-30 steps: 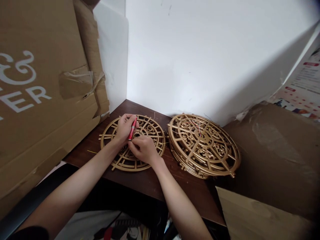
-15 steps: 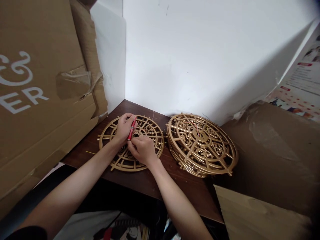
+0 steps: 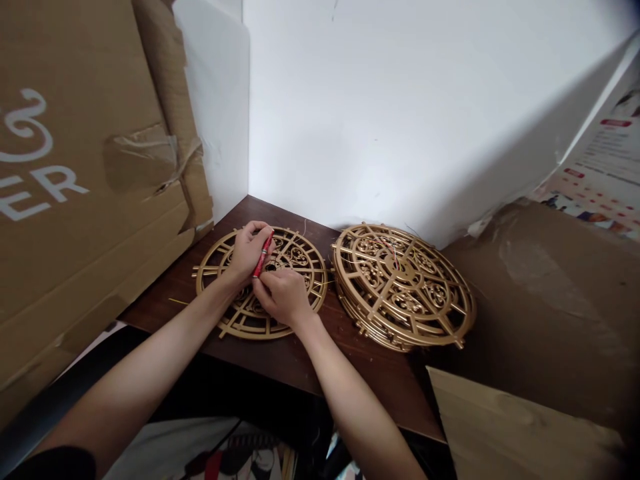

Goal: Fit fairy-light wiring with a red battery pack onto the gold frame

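Observation:
A slim red pen-shaped tool [image 3: 263, 254] with silvery bands is held aslant in my left hand [image 3: 249, 250], whose fingers are closed round it. At the tool's lower end my right hand [image 3: 284, 293] makes a pinch; what lies between its fingertips is too small to make out. Both hands are over a round gold openwork frame [image 3: 316, 287] with spokes and scrolls, which lies flat on the dark brown table [image 3: 350, 363]. My hands and left forearm hide part of this frame. A thin yellow wire [image 3: 179, 301] sticks out at its left.
A stack of similar gold frames [image 3: 403, 287], with thin wires on top, stands to the right. Large cardboard boxes flank the table, one at left [image 3: 75, 247] and one at right [image 3: 545, 300]. A white wall [image 3: 375, 120] rises behind. Low at right is a pale wooden board [image 3: 510, 420].
The view has shifted slightly. Both hands stay over the same frame, and the red tool remains in my left hand, tilted much as before.

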Action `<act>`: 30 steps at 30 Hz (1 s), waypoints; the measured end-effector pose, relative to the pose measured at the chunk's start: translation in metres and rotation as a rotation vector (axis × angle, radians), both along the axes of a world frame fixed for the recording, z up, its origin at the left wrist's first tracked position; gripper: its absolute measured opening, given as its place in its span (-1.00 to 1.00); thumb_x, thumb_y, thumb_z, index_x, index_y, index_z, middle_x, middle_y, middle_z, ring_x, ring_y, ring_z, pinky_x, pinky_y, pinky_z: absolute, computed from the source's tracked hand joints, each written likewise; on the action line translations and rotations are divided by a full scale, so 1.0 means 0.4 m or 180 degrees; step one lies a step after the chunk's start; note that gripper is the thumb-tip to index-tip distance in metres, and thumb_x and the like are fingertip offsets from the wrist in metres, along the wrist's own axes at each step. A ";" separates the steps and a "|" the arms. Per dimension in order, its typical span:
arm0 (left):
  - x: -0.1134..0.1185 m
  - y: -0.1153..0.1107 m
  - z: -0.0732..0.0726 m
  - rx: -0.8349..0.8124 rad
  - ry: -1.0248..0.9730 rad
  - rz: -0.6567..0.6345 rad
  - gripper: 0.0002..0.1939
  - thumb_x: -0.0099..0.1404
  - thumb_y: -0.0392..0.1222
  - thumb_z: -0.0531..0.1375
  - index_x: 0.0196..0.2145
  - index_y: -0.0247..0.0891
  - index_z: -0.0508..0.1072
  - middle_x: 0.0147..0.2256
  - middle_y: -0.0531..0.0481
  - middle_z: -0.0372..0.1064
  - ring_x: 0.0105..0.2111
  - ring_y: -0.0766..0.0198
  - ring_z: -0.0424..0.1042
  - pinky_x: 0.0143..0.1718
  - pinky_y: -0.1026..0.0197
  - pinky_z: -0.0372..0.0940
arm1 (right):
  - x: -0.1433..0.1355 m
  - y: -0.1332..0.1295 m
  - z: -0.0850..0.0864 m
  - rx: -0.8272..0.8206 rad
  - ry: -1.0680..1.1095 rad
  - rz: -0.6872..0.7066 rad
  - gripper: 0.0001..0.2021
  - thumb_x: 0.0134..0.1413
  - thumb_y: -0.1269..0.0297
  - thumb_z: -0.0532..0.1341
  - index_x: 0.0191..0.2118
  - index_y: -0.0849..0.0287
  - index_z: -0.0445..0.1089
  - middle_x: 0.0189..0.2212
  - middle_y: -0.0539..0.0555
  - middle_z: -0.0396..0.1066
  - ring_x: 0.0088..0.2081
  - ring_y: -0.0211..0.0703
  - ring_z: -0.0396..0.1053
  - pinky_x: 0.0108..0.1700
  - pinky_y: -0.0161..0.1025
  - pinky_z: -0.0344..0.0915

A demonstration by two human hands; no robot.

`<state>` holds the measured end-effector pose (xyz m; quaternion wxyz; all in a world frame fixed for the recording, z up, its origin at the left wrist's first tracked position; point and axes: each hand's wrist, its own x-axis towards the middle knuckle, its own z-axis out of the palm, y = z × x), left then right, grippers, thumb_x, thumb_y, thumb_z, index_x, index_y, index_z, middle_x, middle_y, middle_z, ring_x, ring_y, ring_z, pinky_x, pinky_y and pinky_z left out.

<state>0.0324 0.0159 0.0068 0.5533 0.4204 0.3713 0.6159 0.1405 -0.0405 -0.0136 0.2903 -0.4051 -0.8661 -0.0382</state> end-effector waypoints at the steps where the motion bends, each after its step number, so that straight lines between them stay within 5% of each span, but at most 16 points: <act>1: -0.002 -0.002 0.001 -0.0007 -0.0005 -0.0029 -0.76 0.14 -0.10 0.22 -0.34 -0.19 0.21 -0.76 0.25 0.19 -0.84 0.47 0.02 -0.83 0.45 -0.07 | 0.004 0.001 0.002 -0.0069 0.0019 0.0122 -0.64 0.25 0.26 0.07 -0.59 0.16 0.27 -0.61 -0.01 0.37 -0.55 -0.29 0.24 -0.36 -0.28 0.05; 6: -0.010 -0.013 0.009 0.0051 -0.0007 -0.0171 -0.78 0.15 -0.11 0.20 -0.34 -0.19 0.20 -0.75 0.26 0.18 -0.84 0.48 -0.01 -0.82 0.45 -0.10 | 0.026 0.005 0.026 -0.0190 0.0775 0.0511 -0.63 0.28 0.23 0.03 -0.55 0.16 0.32 -0.57 0.02 0.37 -0.48 -0.27 0.30 -0.33 -0.31 0.16; 15: -0.010 -0.036 0.023 0.0386 0.0359 -0.0851 -0.78 0.18 -0.07 0.21 -0.35 -0.21 0.26 -0.75 0.22 0.17 -0.79 0.46 0.06 -0.75 0.44 -0.06 | 0.042 0.026 0.051 -0.0472 0.2873 -0.0263 -0.75 0.23 0.23 0.12 -0.31 0.19 0.52 -0.36 0.09 0.41 -0.27 -0.19 0.37 -0.19 -0.24 0.31; 21: -0.011 -0.037 0.015 0.0512 0.0414 -0.1252 -0.75 0.20 -0.06 0.23 -0.33 -0.20 0.24 -0.76 0.22 0.17 -0.79 0.45 0.06 -0.75 0.43 -0.05 | 0.045 0.043 0.034 -0.0556 0.3362 -0.0626 -0.72 0.15 0.13 0.19 -0.34 0.24 0.52 -0.33 0.11 0.37 -0.29 -0.20 0.34 -0.29 -0.28 0.29; 26: -0.009 -0.035 0.014 0.0479 0.0443 -0.1164 -0.75 0.20 -0.04 0.22 -0.33 -0.20 0.23 -0.75 0.21 0.19 -0.80 0.46 0.05 -0.75 0.44 -0.06 | 0.050 0.048 0.031 -0.1094 0.3581 -0.0594 -0.60 0.19 0.01 0.11 -0.40 0.25 0.48 -0.60 -0.03 0.25 -0.53 -0.31 0.19 -0.49 -0.34 0.14; 30: -0.009 -0.037 0.012 0.0517 0.0547 -0.1110 -0.75 0.20 -0.05 0.23 -0.34 -0.20 0.23 -0.75 0.21 0.19 -0.78 0.46 0.10 -0.73 0.44 -0.03 | 0.053 0.042 0.034 -0.0774 0.3478 -0.0556 -0.63 0.20 0.03 0.12 -0.42 0.23 0.47 -0.59 -0.04 0.24 -0.51 -0.30 0.17 -0.45 -0.32 0.16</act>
